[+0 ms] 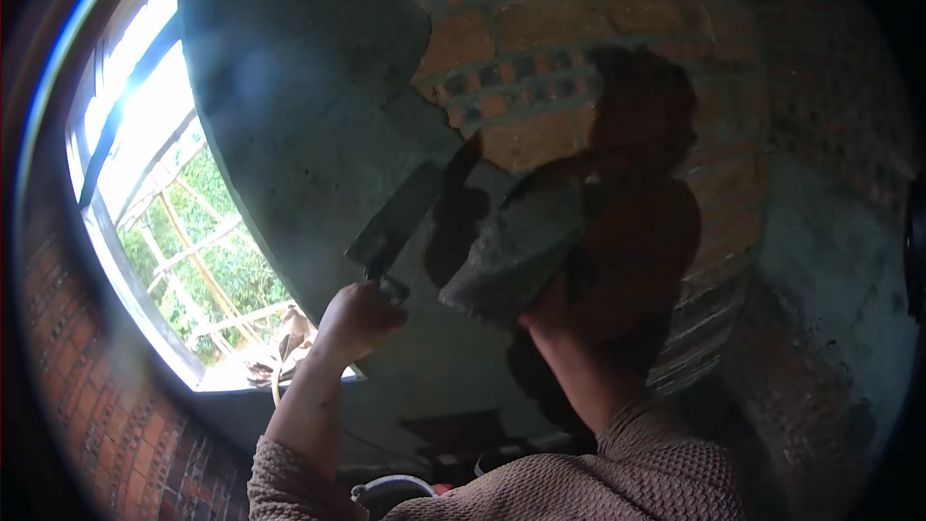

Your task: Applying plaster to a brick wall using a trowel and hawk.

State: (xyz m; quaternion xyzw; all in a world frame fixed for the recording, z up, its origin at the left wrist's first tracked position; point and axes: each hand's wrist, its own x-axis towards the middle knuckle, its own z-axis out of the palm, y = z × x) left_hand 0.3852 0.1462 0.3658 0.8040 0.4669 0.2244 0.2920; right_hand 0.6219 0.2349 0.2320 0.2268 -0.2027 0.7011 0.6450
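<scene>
My left hand (361,322) is closed around the handle of a plastering trowel (397,214), whose long flat blade points up and to the right near the wall. My right hand (552,307) is raised at the underside of a mortar board (516,256), with grey mortar on it; its fingers are mostly lost in shadow. The board sits to the right of the trowel, apart from it. Before me stands a wall with smooth grey-green wet plaster (289,116) on the left. Bare orange brick (540,29) shows at the upper right, with a ragged plaster edge between.
At the left a bright window opening (183,222) shows poles and greenery outside. A crumpled brown cloth or bag (289,340) lies on its sill. A bucket (394,488) stands low in front of me. Brick walling (96,396) borders the window. My shadow darkens the wall's right part.
</scene>
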